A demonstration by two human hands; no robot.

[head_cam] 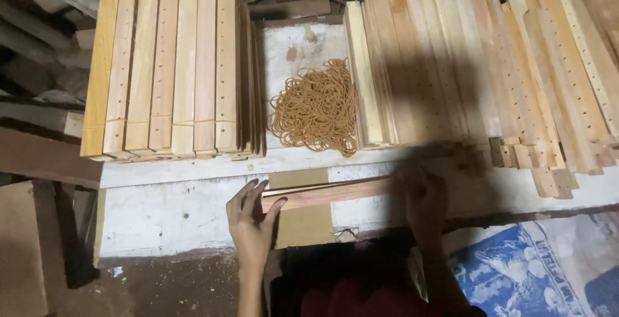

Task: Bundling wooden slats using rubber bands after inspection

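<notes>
Both hands (251,223) grip wooden slats (329,192) endwise.

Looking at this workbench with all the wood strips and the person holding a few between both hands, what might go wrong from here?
1. The wooden slats are pressed only at their ends between the left hand and right hand; they might slip apart.
2. The loose slat pile fans unevenly and overhangs at its near right end; a nudge could topple pieces.
3. The right hand is in shadow, so splinters would be hard to spot.

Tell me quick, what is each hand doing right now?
Left hand: fingers around the near end of the wooden slats, holding them.
Right hand: in shadow, closed on the other end of the slats.
</notes>
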